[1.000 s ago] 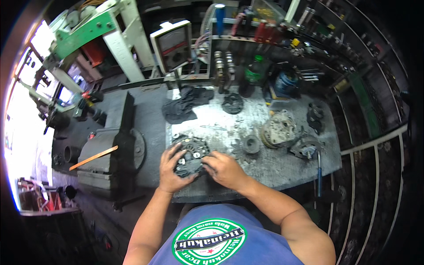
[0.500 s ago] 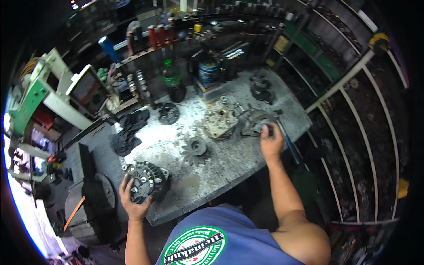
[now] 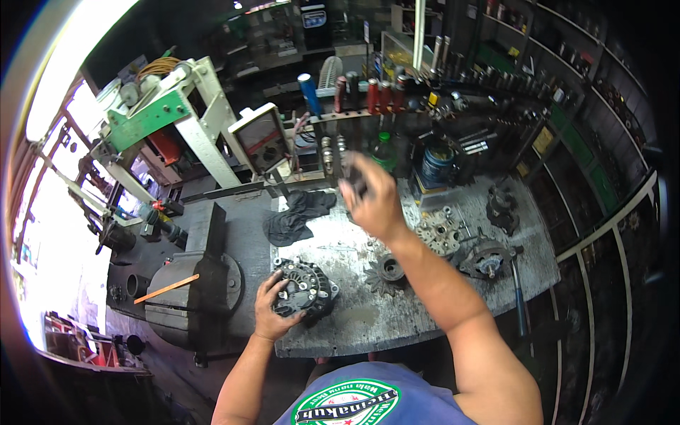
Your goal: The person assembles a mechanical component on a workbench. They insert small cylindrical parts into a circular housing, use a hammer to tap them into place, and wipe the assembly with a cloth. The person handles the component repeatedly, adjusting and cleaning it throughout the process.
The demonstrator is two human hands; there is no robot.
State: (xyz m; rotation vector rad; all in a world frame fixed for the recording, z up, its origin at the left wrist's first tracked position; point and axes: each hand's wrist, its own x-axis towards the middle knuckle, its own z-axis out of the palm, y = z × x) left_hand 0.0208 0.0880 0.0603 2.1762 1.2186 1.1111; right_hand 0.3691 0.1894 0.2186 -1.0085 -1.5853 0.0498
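Note:
At the near left of the bench, my left hand point(image 3: 271, 312) is wrapped round the side of an alternator point(image 3: 309, 286), its fingers on the slotted housing. My right hand point(image 3: 381, 207) is raised over the middle of the bench, blurred, with its fingers closed round a small dark part point(image 3: 358, 185) whose kind I cannot make out. Below its wrist sits a pulley point(image 3: 391, 267) with a finned metal piece under it. Partly behind my right forearm lies a pale metal housing point(image 3: 440, 231). A darker round housing point(image 3: 488, 261) lies farther right.
A black cloth point(image 3: 297, 214) lies left of my right hand. A vise point(image 3: 185, 297) stands at the left. Behind are a green-capped bottle point(image 3: 384, 150), a blue can point(image 3: 437, 167) and a rack of screwdrivers point(image 3: 372, 95). A blue-handled tool point(image 3: 519, 301) overhangs the bench's right edge.
My right hand has left the dark housing at the right and swung left and up over the middle. My left hand stays on the alternator. The view has turned left.

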